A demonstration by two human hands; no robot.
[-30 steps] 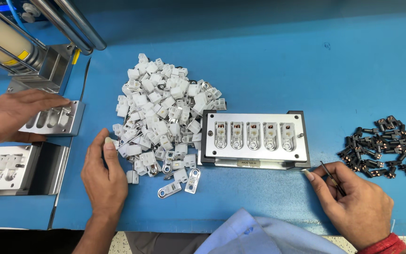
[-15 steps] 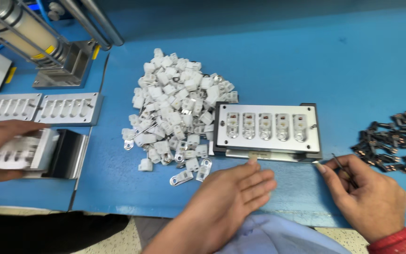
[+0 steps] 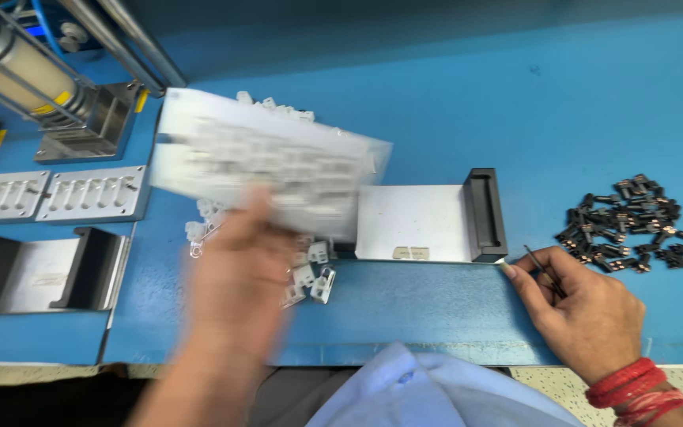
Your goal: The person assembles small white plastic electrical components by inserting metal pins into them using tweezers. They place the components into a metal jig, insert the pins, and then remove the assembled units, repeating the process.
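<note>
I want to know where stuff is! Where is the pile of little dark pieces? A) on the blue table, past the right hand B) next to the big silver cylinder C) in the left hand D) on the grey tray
A: the small dark pieces lie in a heap on the blue table, just beyond the right hand, which holds a thin dark tool.

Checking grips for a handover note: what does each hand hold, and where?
Left hand lifts the blurred metal plate by its near edge. Right hand pinches a thin dark tool near its lower end.
</note>
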